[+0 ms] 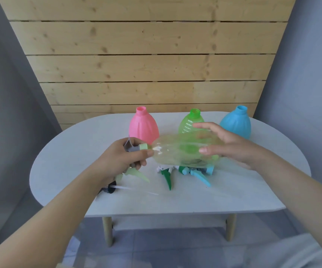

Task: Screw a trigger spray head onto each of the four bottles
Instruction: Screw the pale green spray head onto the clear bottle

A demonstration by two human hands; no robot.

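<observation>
A clear yellow-green bottle (177, 149) lies sideways in the air above the table, blurred. My left hand (125, 157) grips the pale green and grey spray head (137, 147) at its neck, the pale trigger (137, 174) hanging below. My right hand (228, 144) cups the bottle's base end, fingers spread around it. Pink (143, 125), green (190, 120) and blue (236, 122) bottles stand upright at the back with open necks. Loose spray heads lie under the held bottle: a dark green and white one (166, 176) and a light blue one (198, 174).
A black-collared spray head (110, 188) with a white tube lies at the left front of the white oval table (233, 194). A wooden slat wall rises behind the table. Tiled floor shows below its front edge.
</observation>
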